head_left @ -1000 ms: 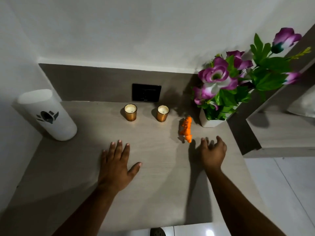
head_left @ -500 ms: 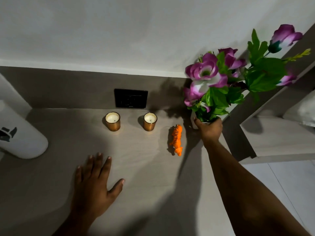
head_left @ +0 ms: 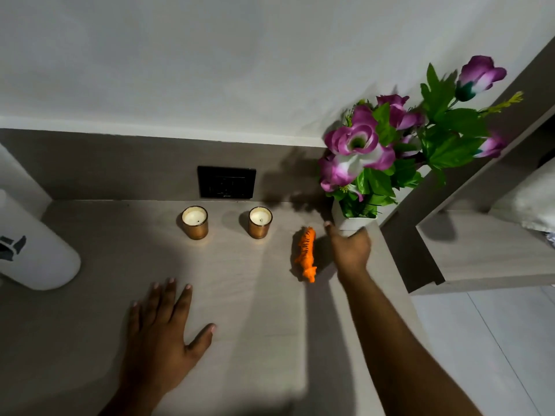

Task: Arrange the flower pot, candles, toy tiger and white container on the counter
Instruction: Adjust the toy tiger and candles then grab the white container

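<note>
A white flower pot (head_left: 354, 222) with purple flowers and green leaves stands at the counter's back right corner. My right hand (head_left: 350, 250) is just in front of it, thumb spread out to the left and fingertips at the pot's front face, with nothing in its grasp. An orange toy tiger (head_left: 306, 253) lies left of that hand. Two copper-coloured candles (head_left: 194, 222) (head_left: 260, 222) stand side by side near the back wall. The white container (head_left: 36, 253) with a dark emblem stands at the far left, partly cut off. My left hand (head_left: 163, 334) rests flat on the counter (head_left: 255, 310), fingers apart.
A black socket plate (head_left: 226, 182) is set in the back panel behind the candles. Right of the counter a wooden upright and a lower shelf (head_left: 480, 250) stand close to the flower pot. White floor tiles (head_left: 495, 355) show at the lower right.
My right hand reached from the counter to the flower pot, covered its base, and has now drawn back a little toward me. My left hand stays flat on the counter.
</note>
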Demonstrator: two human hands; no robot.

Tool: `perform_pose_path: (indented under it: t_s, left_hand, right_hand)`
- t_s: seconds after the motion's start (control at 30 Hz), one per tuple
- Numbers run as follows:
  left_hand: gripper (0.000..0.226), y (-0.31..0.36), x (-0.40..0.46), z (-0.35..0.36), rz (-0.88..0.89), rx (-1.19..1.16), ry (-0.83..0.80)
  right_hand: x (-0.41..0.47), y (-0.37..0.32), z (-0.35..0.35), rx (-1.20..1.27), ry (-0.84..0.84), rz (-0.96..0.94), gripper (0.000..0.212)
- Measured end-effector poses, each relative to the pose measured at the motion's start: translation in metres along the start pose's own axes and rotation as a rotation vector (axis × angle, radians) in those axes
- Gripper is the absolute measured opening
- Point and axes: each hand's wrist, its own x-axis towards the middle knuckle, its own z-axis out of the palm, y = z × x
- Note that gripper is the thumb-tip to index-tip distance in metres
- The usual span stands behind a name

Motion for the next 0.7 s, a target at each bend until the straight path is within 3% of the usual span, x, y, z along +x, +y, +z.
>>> perform_pose_path:
  t_s: [0.13,0.27,0.7]
  left_hand:
    - [0.092,0.001,0.0,-0.003,-0.005,0.007,-0.007]
    - [0.093,0.001,0.0,-0.004,-0.008,0.007,-0.005]
    - [0.098,0.004,0.0,-0.002,-0.001,-0.027,0.04]
  right_hand:
    - [-0.053,0.005,0.019,-0.063,-0.138,-0.02,0.058]
    - [-0.058,0.005,0.032,-0.166,-0.205,-0.074,0.03]
    - [-0.022,-0.022,0.044,-0.251,-0.169,0.02,0.031]
